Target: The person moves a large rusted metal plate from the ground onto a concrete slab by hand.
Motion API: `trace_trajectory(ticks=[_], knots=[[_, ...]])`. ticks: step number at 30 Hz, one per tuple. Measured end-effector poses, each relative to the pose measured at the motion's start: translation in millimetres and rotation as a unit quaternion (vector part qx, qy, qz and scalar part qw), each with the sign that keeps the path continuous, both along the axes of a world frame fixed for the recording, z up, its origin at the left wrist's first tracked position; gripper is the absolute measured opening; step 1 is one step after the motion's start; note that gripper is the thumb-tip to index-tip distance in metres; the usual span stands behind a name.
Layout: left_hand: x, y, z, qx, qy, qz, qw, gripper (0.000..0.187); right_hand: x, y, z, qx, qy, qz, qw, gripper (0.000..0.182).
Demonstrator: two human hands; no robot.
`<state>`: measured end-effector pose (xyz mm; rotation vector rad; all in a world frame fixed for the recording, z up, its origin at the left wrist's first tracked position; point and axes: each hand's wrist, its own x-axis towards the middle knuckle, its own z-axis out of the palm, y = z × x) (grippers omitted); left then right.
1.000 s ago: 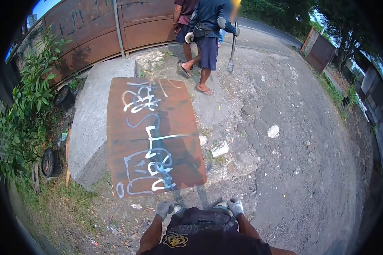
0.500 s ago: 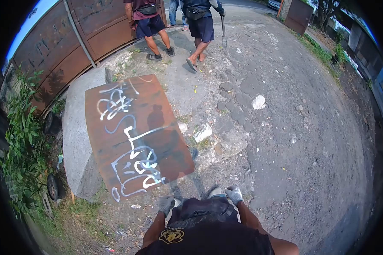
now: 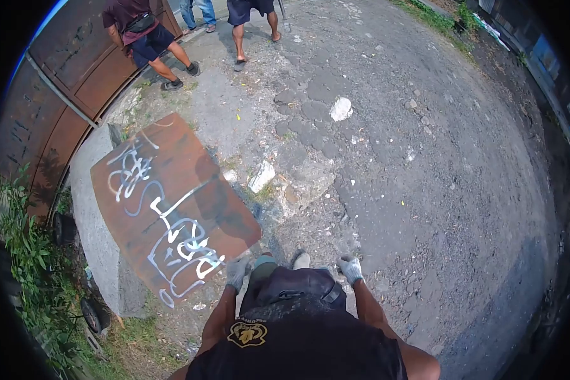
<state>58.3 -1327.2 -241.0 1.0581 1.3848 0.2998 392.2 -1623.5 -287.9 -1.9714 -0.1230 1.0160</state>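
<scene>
I look down over my dark shirt at cracked asphalt. My left hand (image 3: 237, 272), in a grey glove, hangs at my left hip beside the near corner of a rusty metal sheet (image 3: 161, 202) sprayed with white graffiti; it holds nothing I can see. My right hand (image 3: 349, 268), also gloved, hangs at my right hip, fingers loosely curled, with nothing visible in it. The sheet lies flat, partly on a concrete slab (image 3: 92, 209).
Two people (image 3: 147, 39) stand at the top by a rusty metal gate (image 3: 57, 82), another's legs (image 3: 250, 22) beside them. Broken white stones (image 3: 341, 109) lie on the road. Plants (image 3: 28, 266) and a tyre (image 3: 95, 315) line the left edge.
My view has swung to the right and tilted down; the sheet and the people slid toward the upper left. My hands have risen slightly in view, still at my hips.
</scene>
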Motion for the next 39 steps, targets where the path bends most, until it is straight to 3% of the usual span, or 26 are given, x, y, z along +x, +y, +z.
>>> trace_trajectory(ticks=[2, 5, 7, 8, 10, 12, 16, 18, 19, 22, 25, 28, 32, 36, 39], knots=[[27.7, -6.5, 39.3, 0.017, 0.056, -0.008, 0.998, 0.028, -3.5, -6.8, 4.5, -0.001, 0.016, -0.022, 1.0, 0.033], [49.6, -10.3, 40.9, 0.011, 0.056, -0.026, 0.998, 0.03, -12.0, -22.4, 7.6, -0.009, 0.021, -0.039, 0.999, 0.03], [61.1, -12.9, 37.3, -0.003, 0.045, -0.076, 0.996, 0.028, -20.5, -30.7, 26.3, 0.017, 0.065, -0.098, 0.993, 0.03], [65.7, -10.6, 34.5, -0.003, 0.039, -0.095, 0.995, 0.027, -22.2, -42.0, 6.2, 0.038, 0.073, -0.098, 0.992, 0.032], [78.5, -11.3, 24.1, 0.031, 0.1, -0.158, 0.982, 0.028, -23.8, -49.3, 11.7, -0.012, 0.051, -0.11, 0.993, 0.028], [89.4, -6.1, 13.3, 0.15, 0.171, -0.294, 0.928, 0.034, -17.8, -54.6, 22.7, -0.014, 0.025, -0.114, 0.993, 0.021], [119.9, 5.4, -8.6, 0.193, 0.149, -0.341, 0.908, 0.03, 21.4, -56.2, 12.3, 0.028, 0.084, -0.174, 0.981, 0.021], [143.2, 12.4, -6.5, 0.136, 0.171, -0.338, 0.915, 0.032, 53.7, -44.2, 5.0, 0.041, 0.137, -0.237, 0.961, 0.031], [161.5, 15.1, 25.1, 0.076, 0.156, -0.338, 0.925, 0.032, 74.6, -38.9, 2.2, 0.053, 0.144, -0.235, 0.96, 0.028], [196.2, 27.5, 5.1, 0.035, 0.099, -0.293, 0.95, 0.032, 136.0, -6.2, -3.6, 0.044, 0.101, -0.248, 0.962, 0.029], [235.7, 46.4, -21.8, -0.015, 0.08, -0.268, 0.96, 0.031, 196.6, 21.9, 3.6, 0.056, 0.09, -0.201, 0.974, 0.031], [280.4, 68.0, -23.1, 0.062, 0.119, -0.345, 0.929, 0.033, 245.9, 40.3, 29.6, 0.072, 0.055, -0.168, 0.982, 0.033], [344.5, 84.0, 32.2, 0.119, 0.108, -0.357, 0.92, 0.032, 286.4, 44.2, 44.3, 0.083, 0.035, -0.199, 0.976, 0.036], [384.5, 102.7, 46.0, 0.159, 0.084, -0.328, 0.927, 0.03, 310.6, 34.0, 40.4, 0.018, 0.089, -0.191, 0.977, 0.038], [398.3, 107.3, 34.9, 0.171, 0.082, -0.283, 0.94, 0.033, 323.4, 16.8, 39.0, -0.103, -0.039, 0.045, 0.993, 0.027]])
